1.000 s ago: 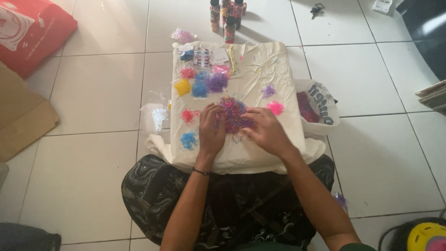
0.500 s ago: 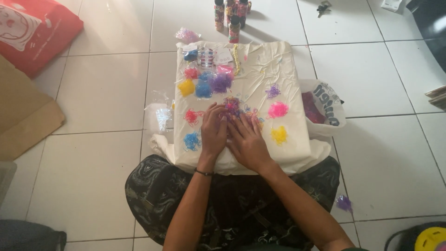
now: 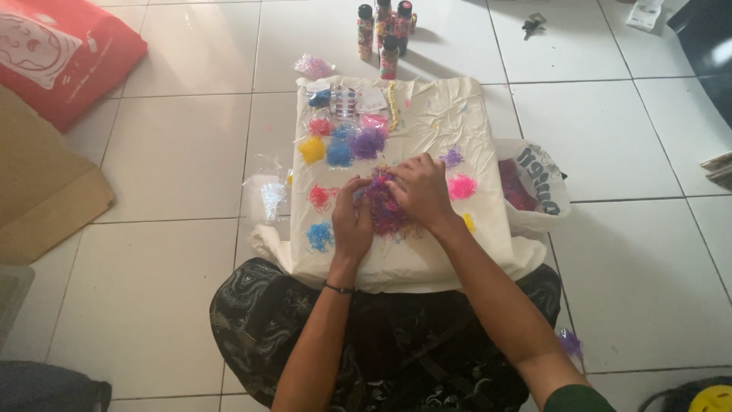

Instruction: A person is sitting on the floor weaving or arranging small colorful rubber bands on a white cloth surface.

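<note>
Both hands are laid on a mixed pile of small coloured bands [image 3: 385,207] at the middle of a cream cloth [image 3: 435,114] spread over the lap. Left hand [image 3: 351,220] is pressed against the pile's left edge, fingers curled together; whether anything is pinched cannot be told. Right hand [image 3: 418,191] is set over the pile's upper right, fingers bent down into it, grip likewise unclear. Sorted heaps are seen around: blue heap [image 3: 319,236], red heap [image 3: 320,197], pink heap [image 3: 461,186], purple heap [image 3: 452,157]. Filled bottles [image 3: 389,30] stand on the tiled floor [image 3: 175,152] beyond the cloth.
</note>
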